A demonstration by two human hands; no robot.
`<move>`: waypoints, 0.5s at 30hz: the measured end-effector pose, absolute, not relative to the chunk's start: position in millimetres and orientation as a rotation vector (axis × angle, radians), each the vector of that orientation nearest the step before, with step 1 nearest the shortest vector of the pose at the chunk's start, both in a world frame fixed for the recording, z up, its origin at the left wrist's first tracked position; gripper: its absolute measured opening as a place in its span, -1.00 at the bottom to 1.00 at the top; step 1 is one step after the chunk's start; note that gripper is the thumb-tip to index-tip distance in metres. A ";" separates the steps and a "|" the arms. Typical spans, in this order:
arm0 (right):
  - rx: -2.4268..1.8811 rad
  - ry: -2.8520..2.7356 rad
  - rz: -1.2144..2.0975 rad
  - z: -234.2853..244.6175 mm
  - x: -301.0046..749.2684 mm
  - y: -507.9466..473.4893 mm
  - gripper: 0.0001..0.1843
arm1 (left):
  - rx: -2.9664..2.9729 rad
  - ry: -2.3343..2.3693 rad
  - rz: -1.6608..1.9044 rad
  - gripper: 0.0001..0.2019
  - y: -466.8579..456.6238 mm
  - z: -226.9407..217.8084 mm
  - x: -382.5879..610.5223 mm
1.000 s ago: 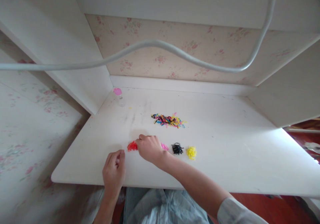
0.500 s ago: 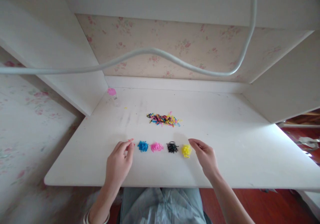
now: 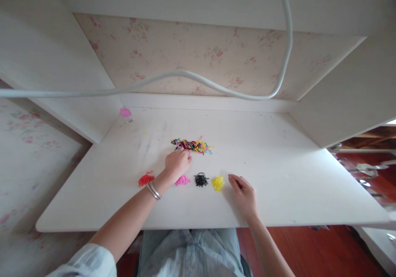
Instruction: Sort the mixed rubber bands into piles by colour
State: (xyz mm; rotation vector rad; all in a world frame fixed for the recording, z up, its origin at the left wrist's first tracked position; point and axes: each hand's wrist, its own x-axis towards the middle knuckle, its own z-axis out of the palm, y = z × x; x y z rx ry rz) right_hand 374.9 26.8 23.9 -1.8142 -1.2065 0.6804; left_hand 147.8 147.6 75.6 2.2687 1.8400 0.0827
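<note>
White desktop [image 3: 278, 178] held a multicoloured pile of thin loops [image 3: 195, 146] at twelve o'clock, left hand [image 3: 177, 163] at its near edge, grip hidden; right hand [image 3: 246, 196], at four, had closed fingertips.

A mixed heap of small rubber bands [image 3: 202, 146], tangled in black, yellow, pink, blue and red, lies loosely spread from left to right, its near edge partly hidden. Nearer the viewer stand single-colour piles, left to right: red bands [image 3: 144, 181], with a loop at the far edge; pink bands [image 3: 183, 180], partly covered; black bands [image 3: 201, 180], loosely looped; and bright yellow bands [image 3: 218, 183], compactly bunched just beside the black.
</note>
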 end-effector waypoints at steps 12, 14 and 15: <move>-1.828 -1.244 0.636 21.8 376.0 26.1 -0.50 | 2.287 1.855 0.118 -0.67 144.5 81.9 153.2; -1.830 -1.251 0.639 22.5 375.7 25.6 -0.50 | 2.293 1.855 0.123 -0.67 137.2 90.5 144.4; -1.833 -1.253 0.639 22.8 375.5 25.3 -0.50 | 2.297 1.862 0.134 -0.67 132.2 94.5 139.1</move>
